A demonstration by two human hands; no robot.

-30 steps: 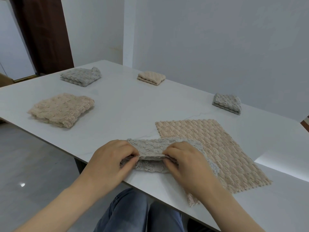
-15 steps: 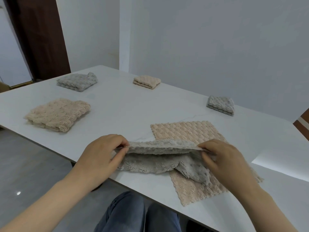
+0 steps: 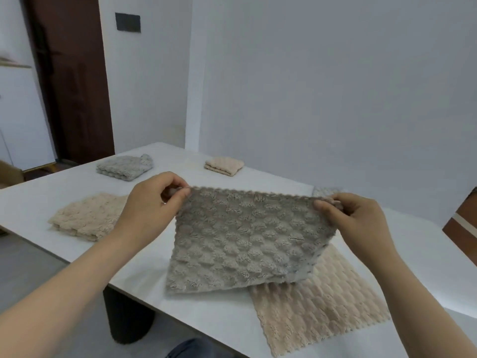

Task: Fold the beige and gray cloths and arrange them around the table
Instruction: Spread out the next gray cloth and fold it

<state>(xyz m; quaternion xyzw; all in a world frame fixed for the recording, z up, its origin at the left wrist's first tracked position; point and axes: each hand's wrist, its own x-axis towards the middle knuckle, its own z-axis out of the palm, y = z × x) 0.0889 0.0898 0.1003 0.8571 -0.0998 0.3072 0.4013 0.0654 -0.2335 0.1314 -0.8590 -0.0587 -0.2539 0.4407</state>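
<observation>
The open gray cloth [image 3: 245, 241] is held up spread above the near side of the white bench [image 3: 426, 254], gripped by its 2 top corners, with its lower edge reaching the bench top. The left hand [image 3: 152, 202] has its fingers [image 3: 180, 195] clamped on the top left corner. The right hand [image 3: 361, 218] has its fingers [image 3: 325, 204] clamped on the top right corner in the same way. Under the open gray cloth's lower right part lies an unfolded beige cloth [image 3: 317, 306], flat and partly covered by it. Left of the open gray cloth sits a folded beige cloth [image 3: 87, 215]. Beyond it to the far left rests a folded gray cloth [image 3: 124, 167], and straight beyond its top edge a smaller folded beige cloth [image 3: 224, 165]. Just past its top right corner a sliver of another gray cloth [image 3: 326, 191] shows behind the right hand
</observation>
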